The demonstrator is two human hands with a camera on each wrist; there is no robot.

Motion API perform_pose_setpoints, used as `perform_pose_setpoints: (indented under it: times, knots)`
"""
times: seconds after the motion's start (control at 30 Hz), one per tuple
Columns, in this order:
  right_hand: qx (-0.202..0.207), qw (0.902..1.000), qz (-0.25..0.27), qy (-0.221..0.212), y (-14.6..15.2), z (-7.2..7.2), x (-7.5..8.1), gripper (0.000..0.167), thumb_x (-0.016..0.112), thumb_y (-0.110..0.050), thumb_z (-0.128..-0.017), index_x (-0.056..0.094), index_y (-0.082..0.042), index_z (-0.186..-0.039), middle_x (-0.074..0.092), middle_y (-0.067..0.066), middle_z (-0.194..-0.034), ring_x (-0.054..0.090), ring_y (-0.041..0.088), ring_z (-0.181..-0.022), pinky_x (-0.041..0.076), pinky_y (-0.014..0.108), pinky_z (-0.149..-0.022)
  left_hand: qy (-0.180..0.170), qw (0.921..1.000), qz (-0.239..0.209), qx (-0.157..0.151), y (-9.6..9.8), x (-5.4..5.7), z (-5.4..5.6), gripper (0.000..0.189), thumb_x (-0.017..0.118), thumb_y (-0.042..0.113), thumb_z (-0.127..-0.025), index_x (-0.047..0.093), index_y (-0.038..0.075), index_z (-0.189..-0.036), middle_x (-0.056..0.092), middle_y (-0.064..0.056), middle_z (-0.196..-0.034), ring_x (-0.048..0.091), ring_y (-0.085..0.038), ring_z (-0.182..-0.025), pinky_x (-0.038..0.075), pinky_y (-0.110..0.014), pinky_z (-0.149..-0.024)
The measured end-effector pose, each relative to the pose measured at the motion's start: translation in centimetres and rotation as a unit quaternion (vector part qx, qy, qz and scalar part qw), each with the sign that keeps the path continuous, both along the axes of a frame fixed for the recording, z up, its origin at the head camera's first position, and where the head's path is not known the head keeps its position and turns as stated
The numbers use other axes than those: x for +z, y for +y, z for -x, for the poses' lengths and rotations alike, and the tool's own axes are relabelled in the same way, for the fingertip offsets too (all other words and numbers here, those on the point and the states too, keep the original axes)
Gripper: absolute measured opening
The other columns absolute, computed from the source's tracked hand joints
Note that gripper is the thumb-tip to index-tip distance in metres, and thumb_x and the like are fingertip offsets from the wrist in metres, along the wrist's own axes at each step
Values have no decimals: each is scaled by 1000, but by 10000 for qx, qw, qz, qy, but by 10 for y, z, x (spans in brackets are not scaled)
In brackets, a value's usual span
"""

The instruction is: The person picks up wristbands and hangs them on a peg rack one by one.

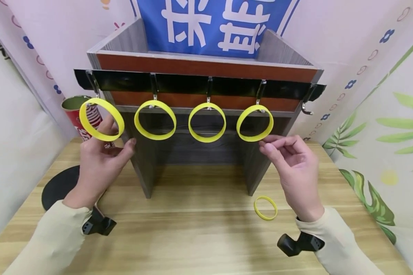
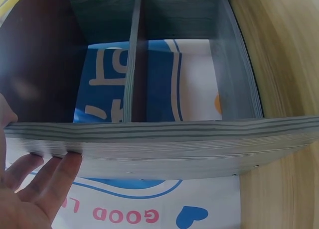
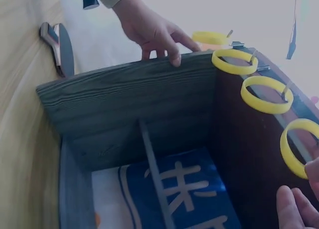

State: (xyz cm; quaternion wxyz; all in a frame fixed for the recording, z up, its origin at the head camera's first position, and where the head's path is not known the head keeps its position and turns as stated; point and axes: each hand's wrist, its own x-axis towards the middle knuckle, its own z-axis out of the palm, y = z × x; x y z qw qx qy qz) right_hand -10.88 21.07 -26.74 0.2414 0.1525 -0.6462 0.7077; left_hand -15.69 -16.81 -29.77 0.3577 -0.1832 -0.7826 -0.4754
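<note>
Several yellow rings hang in a row from metal hooks on a black strip (image 1: pixel 182 82) across the front of a grey wooden shelf (image 1: pixel 142 164). My left hand (image 1: pixel 99 160) grips the shelf's left side panel, thumb inside and fingers outside, behind the leftmost ring (image 1: pixel 122 124). At the fourth ring (image 1: pixel 241 130), my right hand (image 1: pixel 297 168) has its fingertips by the lower rim. In the right wrist view its thumb and fingers (image 3: pixel 289 204) stand apart; whether they touch the ring is unclear. The rightmost hook (image 1: pixel 307 110) is bare.
Another yellow ring (image 1: pixel 265 219) lies on the wooden table (image 1: pixel 192 236), right of the shelf's front. To the left stand a red can (image 1: pixel 72 116) and a black table tennis bat (image 1: pixel 60 187). A blue printed cloth (image 1: pixel 213 26) hangs behind.
</note>
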Motion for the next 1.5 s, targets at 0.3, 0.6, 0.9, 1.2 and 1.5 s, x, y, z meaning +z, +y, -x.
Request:
perform_pose_setpoints:
  times: [0.3, 0.6, 0.9, 1.2, 1.5]
  knots:
    - [638, 9842, -1497, -704, 43, -5, -38, 3, 64, 9, -97, 63, 6, -98, 76, 6, -95, 76, 14, -84, 65, 27, -80, 51, 10000, 58, 39, -3, -5, -3, 70, 75, -4, -83, 57, 9, -149, 60, 31, -109, 57, 7, -81, 51, -2, -72]
    - [226, 8769, -4536, -1575, 93, -7, -90, 4, 72, -6, -96, 68, -5, -95, 71, 5, -88, 64, 0, -79, 61, 23, -68, 167, 9998, -73, -61, 2, -4, 1, 69, 74, -7, -82, 58, 6, -148, 62, 30, -109, 56, 5, -75, 50, -3, -68]
    - [207, 8329, -4998, -2368, 107, 7, -134, 11, 75, -11, -93, 67, -3, -93, 68, 0, -76, 56, 0, -64, 49, 20, -58, 226, 9997, -22, -51, 0, -4, 3, 73, 75, -5, -81, 55, 7, -151, 62, 32, -108, 57, 7, -79, 51, -4, -70]
    - [224, 8298, -4963, -2543, 102, 10, -142, 11, 74, -9, -93, 66, -2, -90, 67, 2, -76, 57, 3, -61, 51, 20, -55, 139, 9999, -46, -46, -1, -2, 0, 75, 75, -7, -81, 54, 9, -152, 60, 32, -108, 58, 7, -80, 52, -3, -71]
    - [-181, 8412, -4870, -2341, 107, 7, -143, 7, 74, -7, -93, 68, -4, -90, 69, 3, -81, 57, -1, -69, 51, 19, -60, 138, 9999, -16, -23, 1, -3, 1, 72, 75, -5, -83, 56, 10, -151, 59, 32, -110, 60, 7, -86, 53, -3, -73]
